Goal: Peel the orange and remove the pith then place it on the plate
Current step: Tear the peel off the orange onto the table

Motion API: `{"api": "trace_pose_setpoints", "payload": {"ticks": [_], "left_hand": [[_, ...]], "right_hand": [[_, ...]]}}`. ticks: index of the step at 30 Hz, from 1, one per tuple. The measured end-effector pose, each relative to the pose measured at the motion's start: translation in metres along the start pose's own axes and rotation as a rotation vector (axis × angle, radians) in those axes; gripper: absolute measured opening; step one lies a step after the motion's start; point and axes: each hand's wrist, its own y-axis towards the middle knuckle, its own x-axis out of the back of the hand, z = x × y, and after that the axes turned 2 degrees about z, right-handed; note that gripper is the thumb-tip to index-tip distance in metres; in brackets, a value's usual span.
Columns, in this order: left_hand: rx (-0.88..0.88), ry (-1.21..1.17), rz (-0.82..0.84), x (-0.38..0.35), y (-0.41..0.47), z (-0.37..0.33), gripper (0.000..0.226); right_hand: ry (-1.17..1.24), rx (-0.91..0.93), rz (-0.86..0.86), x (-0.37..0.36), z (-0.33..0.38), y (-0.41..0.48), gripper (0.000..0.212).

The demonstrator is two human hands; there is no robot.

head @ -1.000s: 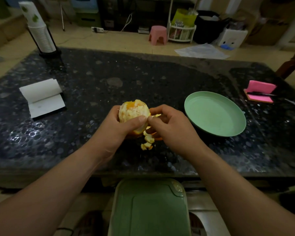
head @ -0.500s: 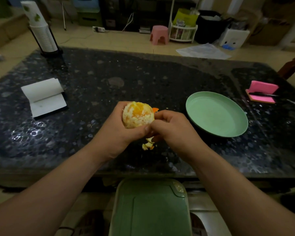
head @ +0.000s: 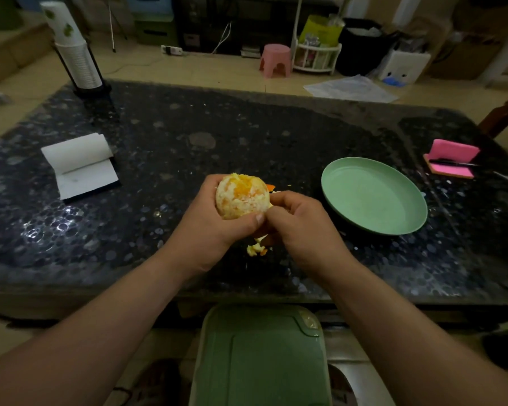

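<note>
I hold the orange (head: 242,196) up over the dark stone table (head: 159,159), just left of the green plate (head: 373,197) and apart from it. My left hand (head: 214,230) is wrapped round the fruit from the left and below, fingers curled behind it and the thumb laid across its lower front. My right hand (head: 302,230) is closed up tight against the orange's lower right side, thumb and forefinger pinching at the surface there. Whether they have rind or pith between them I cannot tell, as my knuckles hide the spot.

The face turned toward me is mostly bare: pale pith in patches with bright flesh showing through near the top. A sliver of orange rind (head: 270,187) pokes out just beyond my right hand, and a few peel scraps (head: 257,249) lie on the table under my hands. The plate holds nothing yet.

So I judge that the peeling is nearly done and I am between stripping the last rind and cleaning off the pith. Next I would pull the pinched piece away from the fruit and drop it by the scraps, then turn the orange in my left hand to bring the hidden side round. That calls for a light pinch and a shallow pull, since the exposed flesh looks soft enough to tear. Only once the white is off does the orange go to the plate on my right.
</note>
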Motion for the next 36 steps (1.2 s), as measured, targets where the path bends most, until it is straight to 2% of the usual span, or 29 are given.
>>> {"api": "trace_pose_setpoints", "payload": {"ticks": [4, 7, 11, 16, 20, 25, 31, 36], "left_hand": [[0.032, -0.059, 0.027, 0.001, -0.003, -0.005, 0.071], [0.026, -0.069, 0.042, -0.001, -0.004, -0.004, 0.063], [0.040, -0.090, 0.035, -0.001, -0.002, -0.005, 0.073], [0.062, -0.122, 0.032, 0.000, -0.001, -0.004, 0.075], [0.038, -0.078, 0.028, -0.001, -0.001, -0.003, 0.074], [0.014, -0.015, 0.026, -0.002, -0.002, -0.001, 0.066], [-0.019, 0.055, 0.008, -0.004, -0.004, 0.002, 0.068], [-0.005, 0.043, 0.008, -0.004, -0.004, 0.001, 0.063]], "right_hand": [[-0.055, -0.027, 0.077, 0.005, 0.003, 0.000, 0.024], [-0.096, 0.002, 0.028, 0.005, 0.002, 0.001, 0.020], [-0.085, 0.006, 0.023, 0.004, 0.002, 0.000, 0.018], [-0.127, 0.006, 0.035, 0.007, 0.003, 0.003, 0.016], [-0.009, -0.031, 0.010, 0.002, -0.002, 0.005, 0.018], [0.092, -0.072, 0.094, 0.004, -0.008, 0.006, 0.027], [0.145, -0.090, 0.078, 0.003, -0.014, 0.009, 0.024], [0.222, -0.155, 0.168, 0.006, -0.016, 0.012, 0.024]]}}
